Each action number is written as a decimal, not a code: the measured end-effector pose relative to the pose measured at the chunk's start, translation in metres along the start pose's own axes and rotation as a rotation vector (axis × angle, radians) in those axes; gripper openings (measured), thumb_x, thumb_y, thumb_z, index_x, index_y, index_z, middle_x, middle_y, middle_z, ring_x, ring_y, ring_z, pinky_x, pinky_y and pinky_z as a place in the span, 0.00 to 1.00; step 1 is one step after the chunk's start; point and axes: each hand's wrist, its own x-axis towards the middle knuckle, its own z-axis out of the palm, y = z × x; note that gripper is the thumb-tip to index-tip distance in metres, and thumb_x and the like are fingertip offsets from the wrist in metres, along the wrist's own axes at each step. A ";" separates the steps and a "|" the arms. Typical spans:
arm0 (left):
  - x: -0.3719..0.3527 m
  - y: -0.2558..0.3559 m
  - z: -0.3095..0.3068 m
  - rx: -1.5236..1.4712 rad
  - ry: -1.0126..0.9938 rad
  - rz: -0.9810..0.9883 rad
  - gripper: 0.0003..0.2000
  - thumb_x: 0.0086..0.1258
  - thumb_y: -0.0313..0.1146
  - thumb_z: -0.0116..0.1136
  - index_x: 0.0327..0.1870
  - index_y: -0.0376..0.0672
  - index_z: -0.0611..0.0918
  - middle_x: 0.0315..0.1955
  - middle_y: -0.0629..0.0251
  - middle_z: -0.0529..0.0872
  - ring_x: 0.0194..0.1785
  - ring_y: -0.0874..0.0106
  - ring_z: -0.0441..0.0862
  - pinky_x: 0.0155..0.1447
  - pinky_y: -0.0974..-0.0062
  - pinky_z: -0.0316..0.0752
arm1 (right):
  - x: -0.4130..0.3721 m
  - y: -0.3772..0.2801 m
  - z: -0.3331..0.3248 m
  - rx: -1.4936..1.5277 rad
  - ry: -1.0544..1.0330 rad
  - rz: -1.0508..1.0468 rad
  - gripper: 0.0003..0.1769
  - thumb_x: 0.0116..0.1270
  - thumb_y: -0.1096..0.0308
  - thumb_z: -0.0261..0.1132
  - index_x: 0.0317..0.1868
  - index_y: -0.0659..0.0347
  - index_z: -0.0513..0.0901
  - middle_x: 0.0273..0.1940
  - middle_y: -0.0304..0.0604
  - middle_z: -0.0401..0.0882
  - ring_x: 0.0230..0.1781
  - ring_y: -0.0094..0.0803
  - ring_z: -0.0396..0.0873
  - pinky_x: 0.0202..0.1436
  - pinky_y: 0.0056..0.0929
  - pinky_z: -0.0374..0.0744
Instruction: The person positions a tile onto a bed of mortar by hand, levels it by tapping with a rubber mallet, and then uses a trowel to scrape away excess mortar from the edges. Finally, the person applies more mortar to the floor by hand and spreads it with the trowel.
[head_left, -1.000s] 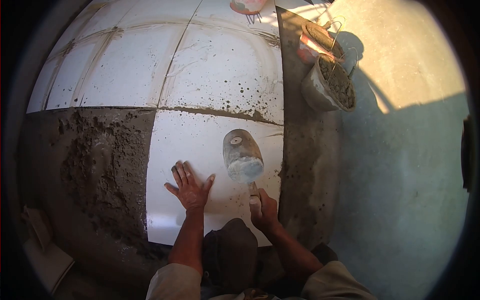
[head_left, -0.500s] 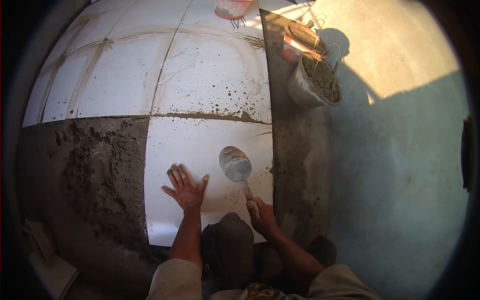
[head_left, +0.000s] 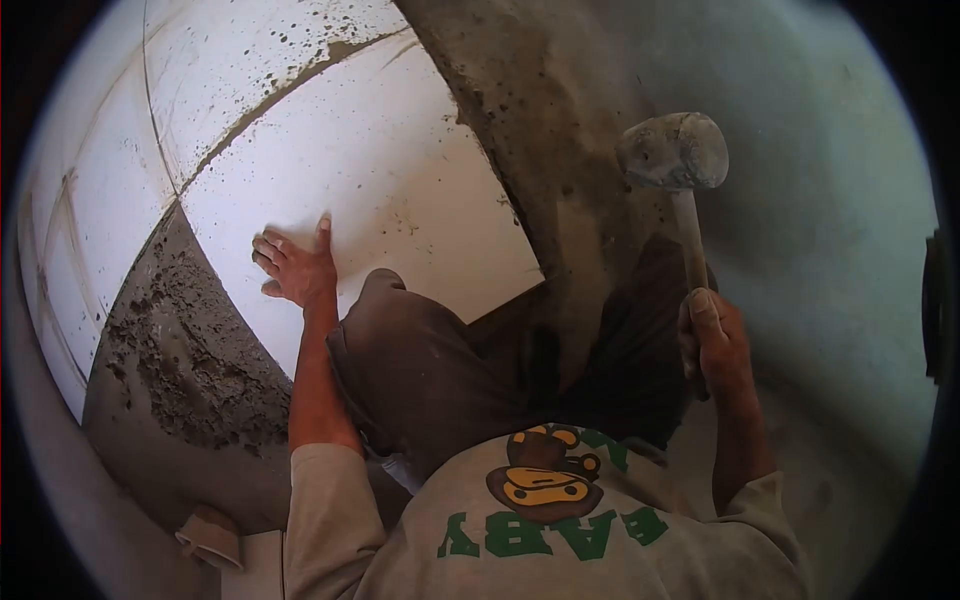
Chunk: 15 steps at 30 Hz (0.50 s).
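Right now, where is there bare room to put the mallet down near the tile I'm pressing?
The smooth grey floor right of the mallet in your right hand is bare. The white tile beyond your left hand is open too. Left of it, lumpy wet mortar fills the bed.

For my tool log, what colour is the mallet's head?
Grey, smeared with pale mortar; the mallet shows best in the head view.
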 end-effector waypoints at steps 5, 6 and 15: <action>0.010 0.011 -0.022 0.236 -0.084 0.045 0.57 0.60 0.80 0.36 0.76 0.34 0.51 0.76 0.45 0.50 0.78 0.53 0.49 0.73 0.39 0.47 | 0.006 0.045 -0.027 -0.205 0.119 -0.277 0.25 0.73 0.47 0.58 0.28 0.60 0.71 0.18 0.30 0.65 0.18 0.16 0.60 0.20 0.24 0.63; 0.010 0.014 -0.033 0.268 -0.145 0.049 0.56 0.61 0.79 0.37 0.75 0.33 0.51 0.75 0.44 0.50 0.77 0.53 0.51 0.73 0.40 0.47 | 0.010 0.051 -0.028 -0.194 0.122 -0.279 0.25 0.73 0.47 0.58 0.28 0.60 0.71 0.18 0.30 0.65 0.18 0.16 0.60 0.20 0.24 0.63; 0.010 -0.024 -0.040 0.105 -0.290 0.178 0.47 0.65 0.65 0.52 0.77 0.43 0.53 0.77 0.55 0.49 0.79 0.57 0.48 0.73 0.37 0.48 | 0.017 0.063 -0.031 -0.259 0.090 -0.481 0.27 0.71 0.46 0.61 0.27 0.63 0.72 0.16 0.34 0.67 0.19 0.19 0.64 0.21 0.27 0.65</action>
